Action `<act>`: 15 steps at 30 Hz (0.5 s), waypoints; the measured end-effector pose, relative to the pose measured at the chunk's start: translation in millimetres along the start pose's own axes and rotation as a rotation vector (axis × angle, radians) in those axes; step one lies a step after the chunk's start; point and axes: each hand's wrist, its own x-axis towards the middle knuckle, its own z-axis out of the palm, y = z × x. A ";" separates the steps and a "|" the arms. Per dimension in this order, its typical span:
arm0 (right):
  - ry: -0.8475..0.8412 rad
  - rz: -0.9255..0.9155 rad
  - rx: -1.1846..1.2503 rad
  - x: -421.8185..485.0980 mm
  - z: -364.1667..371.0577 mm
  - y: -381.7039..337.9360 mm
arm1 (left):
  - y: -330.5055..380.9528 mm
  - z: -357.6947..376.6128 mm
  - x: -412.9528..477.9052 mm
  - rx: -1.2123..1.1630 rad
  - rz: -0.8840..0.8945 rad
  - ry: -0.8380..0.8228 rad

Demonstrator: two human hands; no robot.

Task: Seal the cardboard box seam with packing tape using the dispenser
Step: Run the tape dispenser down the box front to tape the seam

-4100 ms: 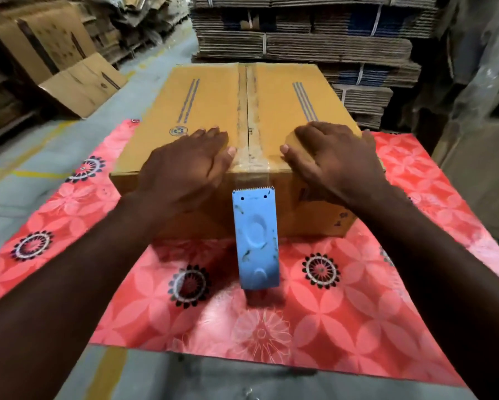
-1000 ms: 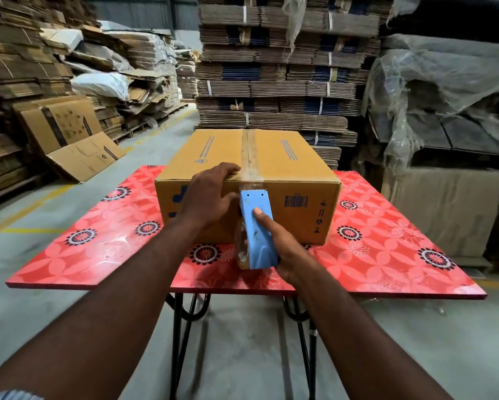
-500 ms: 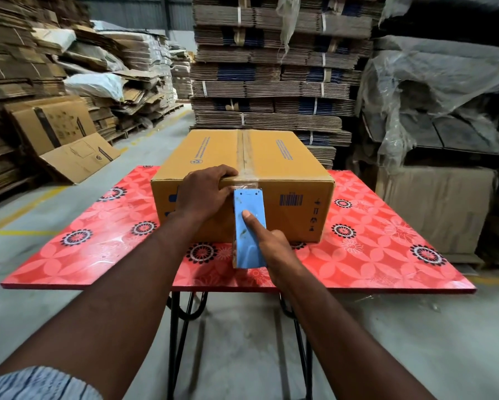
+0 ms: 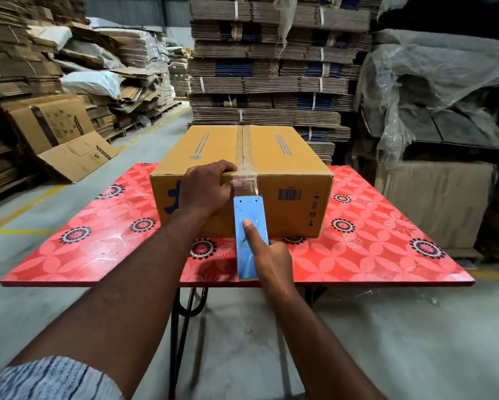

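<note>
A closed brown cardboard box sits on a red flowered table. Clear packing tape runs along its top centre seam and folds down over the near edge onto the front face. My left hand presses on the box's near top edge, fingers beside the tape. My right hand grips the blue tape dispenser, forefinger stretched along its flat face. The dispenser stands upright against the box's front face, its toothed blade at the tape's lower end.
Tall stacks of bundled flat cardboard rise right behind the table. Loose cartons lean at the left. Plastic-covered pallets stand at the right. Concrete floor lies below the table's near edge, with black table legs under it.
My right hand took up the dispenser, which four seconds ago stood alone, and turned it flat against the box front. My left hand stayed on the near edge. My view has backed away.
</note>
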 end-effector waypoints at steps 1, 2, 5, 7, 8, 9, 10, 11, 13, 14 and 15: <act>-0.004 0.012 0.009 -1.5 -0.2 0.0 | 0.1 0.3 -0.5 -0.002 -0.003 0.002; -0.006 0.020 0.012 -2.2 -0.3 -1.1 | 0.3 0.4 -1.0 -0.006 -0.008 0.002; 0.017 0.006 -0.038 -2.7 -1.8 -6.7 | 1.0 -1.3 -1.2 -0.014 -0.020 -0.010; 0.024 0.015 -0.066 -3.7 -1.9 -10.6 | 2.1 -3.4 -0.8 -0.015 -0.025 -0.017; 0.022 0.032 -0.070 -4.1 -1.7 -12.8 | 2.8 -4.2 -0.7 -0.013 -0.029 -0.019; 0.014 0.053 -0.073 -4.3 -1.2 -16.2 | 3.2 -4.6 -0.7 -0.012 -0.033 -0.021; 0.006 0.074 -0.075 -3.5 -1.0 -20.1 | 3.4 -4.9 -0.6 -0.012 -0.039 -0.023; -0.004 0.095 -0.069 -1.7 -1.0 -24.7 | 3.5 -5.2 -0.3 -0.013 -0.046 -0.026; -0.025 0.138 -0.035 5.1 0.2 -32.2 | 3.7 -6.1 0.7 -0.009 -0.060 -0.033; -0.037 0.152 -0.022 7.8 0.8 -35.8 | 3.4 -6.5 1.2 -0.007 -0.065 -0.036; -0.047 0.162 -0.014 9.3 1.5 -38.7 | 3.3 -6.9 1.3 -0.003 -0.067 -0.038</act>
